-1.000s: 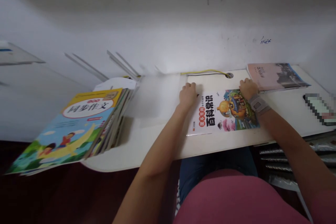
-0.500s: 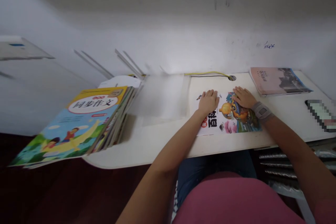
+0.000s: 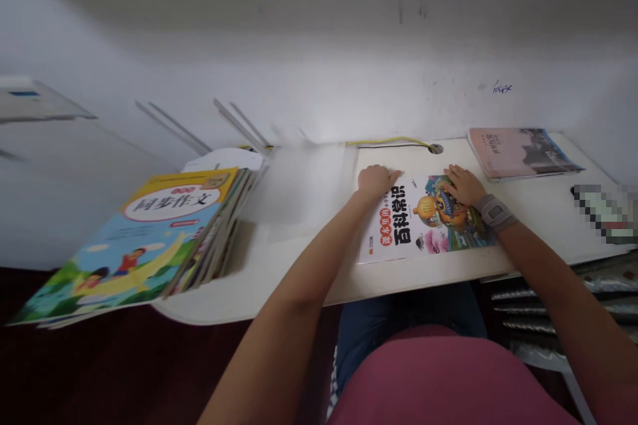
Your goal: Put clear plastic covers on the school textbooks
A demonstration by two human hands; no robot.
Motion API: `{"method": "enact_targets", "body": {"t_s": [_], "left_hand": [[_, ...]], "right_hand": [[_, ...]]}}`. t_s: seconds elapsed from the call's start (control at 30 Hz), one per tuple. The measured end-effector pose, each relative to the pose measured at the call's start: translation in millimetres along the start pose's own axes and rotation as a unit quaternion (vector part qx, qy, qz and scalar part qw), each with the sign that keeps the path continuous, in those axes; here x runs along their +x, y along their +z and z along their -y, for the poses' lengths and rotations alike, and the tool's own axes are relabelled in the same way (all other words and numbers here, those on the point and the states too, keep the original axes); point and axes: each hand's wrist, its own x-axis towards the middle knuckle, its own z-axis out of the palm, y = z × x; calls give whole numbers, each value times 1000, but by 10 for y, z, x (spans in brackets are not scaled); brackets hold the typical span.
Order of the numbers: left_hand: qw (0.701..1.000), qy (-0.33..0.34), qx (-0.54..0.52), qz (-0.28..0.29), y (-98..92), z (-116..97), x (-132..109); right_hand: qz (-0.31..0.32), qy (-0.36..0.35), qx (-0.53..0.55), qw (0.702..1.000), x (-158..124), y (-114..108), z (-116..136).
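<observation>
A book (image 3: 399,239) with a white and picture-printed cover lies flat on the white desk. My left hand (image 3: 375,182) is at its upper left corner, fingers curled in and thumb pointing right over the cover. What those fingers hold, if anything, is hidden. My right hand (image 3: 464,184), with a grey band at the wrist, rests flat on the book's upper right part, fingers spread. Left of the book lies a frosted, see-through plastic sheet (image 3: 304,192), its near side reaching my left forearm.
A stack of books (image 3: 144,232) with a yellow and blue cover on top overhangs the desk's left end. A pinkish book (image 3: 518,151) lies at the back right, near a pixelated phone-like object (image 3: 605,212). A yellow cable (image 3: 393,141) runs into a desk hole.
My left hand has slid left from lying flat on the cover to the book's upper left corner, and its fingers have curled. My right hand stays on the book. The view has shifted slightly.
</observation>
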Motion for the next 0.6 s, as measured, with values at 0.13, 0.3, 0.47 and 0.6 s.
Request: {"method": "enact_targets", "body": {"t_s": [0.13, 0.3, 0.47, 0.6], "left_hand": [[995, -45, -88, 28, -169, 217, -71], [960, -87, -263, 46, -260, 427, -424], [928, -101, -347, 92, -272, 525, -833], [923, -79, -372, 52, -245, 456, -1034]], "right_hand": [[-7, 0, 3, 1000, -2, 17, -3], [-13, -3, 9, 1000, 1, 10, 4], [-17, -4, 22, 1000, -14, -14, 19], [-19, 1, 38, 999, 1, -24, 67]]}}
